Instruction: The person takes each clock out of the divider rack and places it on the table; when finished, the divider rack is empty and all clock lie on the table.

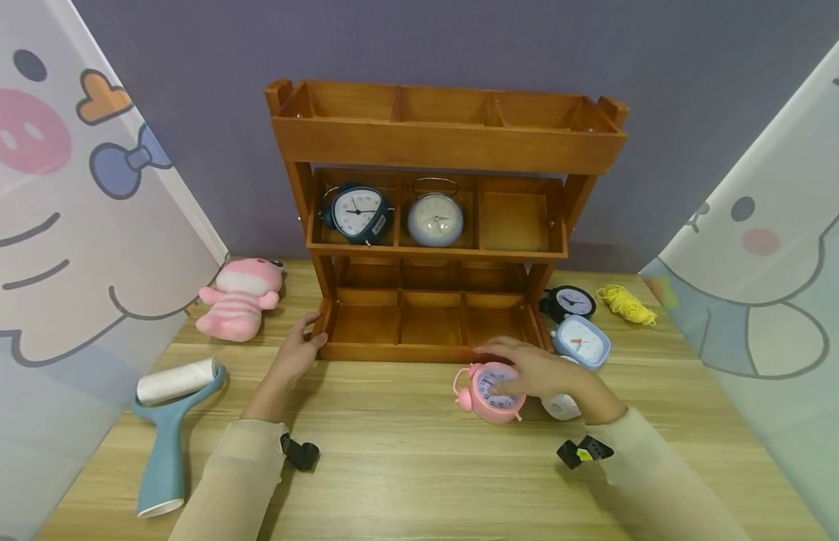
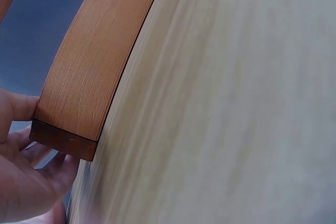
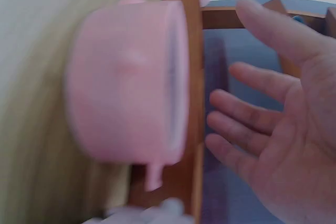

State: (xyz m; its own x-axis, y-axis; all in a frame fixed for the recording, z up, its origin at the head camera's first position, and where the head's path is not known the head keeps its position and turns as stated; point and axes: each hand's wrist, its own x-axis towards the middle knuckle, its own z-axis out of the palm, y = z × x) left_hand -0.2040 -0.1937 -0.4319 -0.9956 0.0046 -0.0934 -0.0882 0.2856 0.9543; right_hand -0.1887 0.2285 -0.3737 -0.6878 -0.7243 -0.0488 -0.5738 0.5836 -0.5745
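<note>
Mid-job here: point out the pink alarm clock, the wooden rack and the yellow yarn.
Pink alarm clock (image 3: 123,106), right wrist view: side of its casing.
Wooden rack (image 1: 446,146), head view: front board of its top tier.
Yellow yarn (image 1: 625,303), head view: middle of the bundle.

In the head view, the right hand (image 1: 537,372) covers part of the pink clock (image 1: 490,402), and the hand and wrist hide much of a white clock (image 1: 561,408). The lower edge cuts off 2 sleeves (image 1: 233,481). The label (image 1: 379,224) on the teal clock (image 1: 355,213) is too small to read. The left wrist view crops the left hand (image 2: 26,171) and wooden rack (image 2: 94,61); the right wrist view blurs the pink clock, its dial unreadable edge-on.
</note>
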